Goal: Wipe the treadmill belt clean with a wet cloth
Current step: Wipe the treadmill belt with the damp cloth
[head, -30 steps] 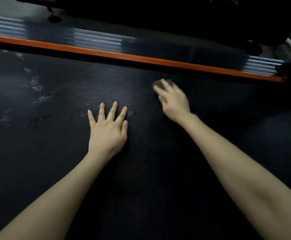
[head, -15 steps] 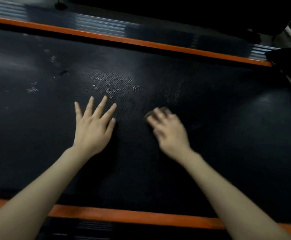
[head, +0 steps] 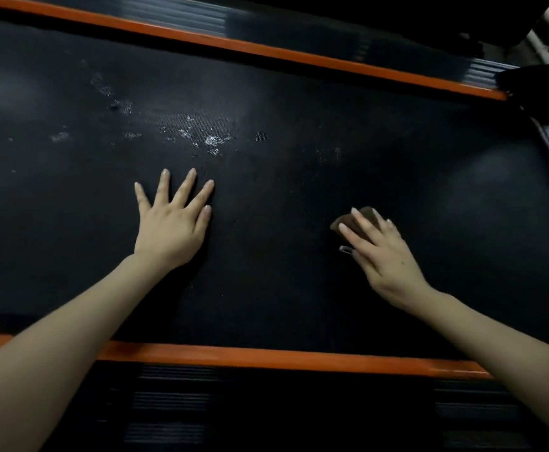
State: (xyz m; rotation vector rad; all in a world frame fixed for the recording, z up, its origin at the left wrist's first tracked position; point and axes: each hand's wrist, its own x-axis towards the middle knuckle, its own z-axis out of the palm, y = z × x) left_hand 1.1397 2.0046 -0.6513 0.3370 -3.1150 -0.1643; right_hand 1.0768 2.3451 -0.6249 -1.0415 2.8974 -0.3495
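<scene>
The right hand (head: 385, 256) presses a brown cloth (head: 363, 217) flat-fingered on the treadmill belt (head: 283, 288); pale smudges (head: 201, 133) lie forward-left, beyond the splayed, empty left hand (head: 170, 228).

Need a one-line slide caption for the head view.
Right hand presses a brown cloth onto the black treadmill belt; left hand lies flat; pale speckled patches sit beyond it.

The cloth (head: 367, 214) lies mostly hidden under the right hand (head: 385, 256); only a brown corner shows. The belt (head: 299, 288) is cut off at the left. Beyond its far edge the ribbed side rail (head: 181, 14) is smeared, perhaps by motion.
</scene>
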